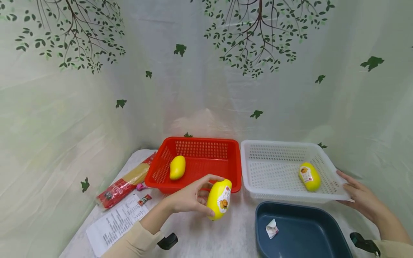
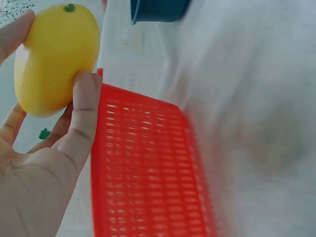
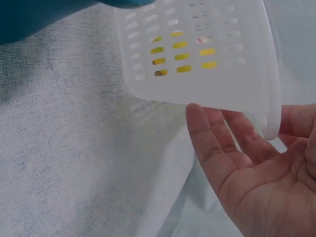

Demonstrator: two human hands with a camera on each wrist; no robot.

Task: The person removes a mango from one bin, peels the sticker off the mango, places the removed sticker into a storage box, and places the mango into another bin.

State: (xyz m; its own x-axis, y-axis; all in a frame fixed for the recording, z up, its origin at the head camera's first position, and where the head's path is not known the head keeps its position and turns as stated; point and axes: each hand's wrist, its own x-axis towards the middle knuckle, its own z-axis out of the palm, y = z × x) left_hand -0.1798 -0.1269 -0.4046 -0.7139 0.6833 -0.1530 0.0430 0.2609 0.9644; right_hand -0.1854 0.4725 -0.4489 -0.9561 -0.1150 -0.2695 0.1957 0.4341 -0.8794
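My left hand [image 1: 188, 197] grips a yellow mango [image 1: 219, 200] with a white picture label, holding it up in front of the red basket [image 1: 196, 141]. In the left wrist view thumb and fingers wrap round the mango [image 2: 57, 59], whose green stem end faces up. A second mango [image 1: 177, 167] lies in the red basket's left part. My right hand [image 1: 364, 199] holds the right rim of the white basket [image 1: 274, 194]. The right wrist view shows fingers under that rim, against the basket's outer wall [image 3: 197, 89]. Inside, at the right, lies a labelled mango [image 1: 310, 176].
A dark blue tray [image 1: 300, 229] with a crumpled wrapper [image 1: 272, 228] stands in front of the white basket. On the left lie a red-and-yellow packet [image 1: 126, 184], a printed sheet [image 1: 117, 224] and small sweets [image 1: 144, 200]. A leaf-patterned curtain [image 1: 206, 89] encloses the table.
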